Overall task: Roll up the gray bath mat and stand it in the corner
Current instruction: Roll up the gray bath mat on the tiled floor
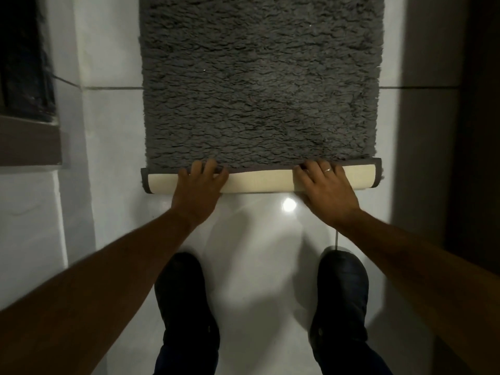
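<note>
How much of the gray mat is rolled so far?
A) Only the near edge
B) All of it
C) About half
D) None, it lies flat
A: both hands, left and right, press a thin cream-backed roll at the near edge, while most of the mat lies flat.

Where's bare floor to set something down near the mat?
Free: white floor strip between the bath mat and left wall; narrower strip on its right. Crowded: near edge, where left hand and right hand press the roll above both shoes.
</note>
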